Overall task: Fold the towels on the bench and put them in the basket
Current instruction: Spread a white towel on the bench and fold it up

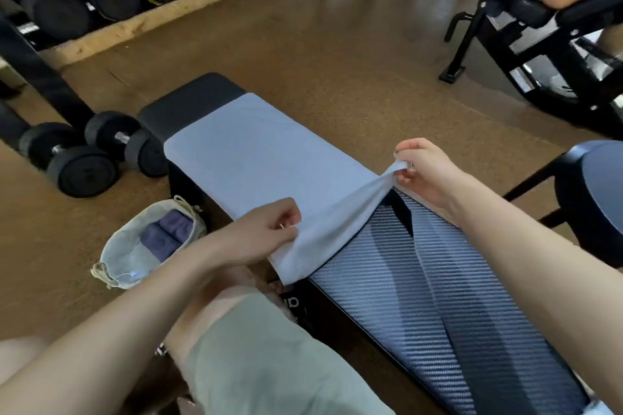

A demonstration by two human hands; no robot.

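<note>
On bench [421, 280], fingers [286, 226] pinching towel [256, 158]

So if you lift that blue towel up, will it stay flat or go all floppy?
Probably floppy: the towel already sags and wrinkles between the left hand and right hand pinching its near corners. It looks thin, so likely light. It drapes over the bench edge, so it may slide off.
</note>
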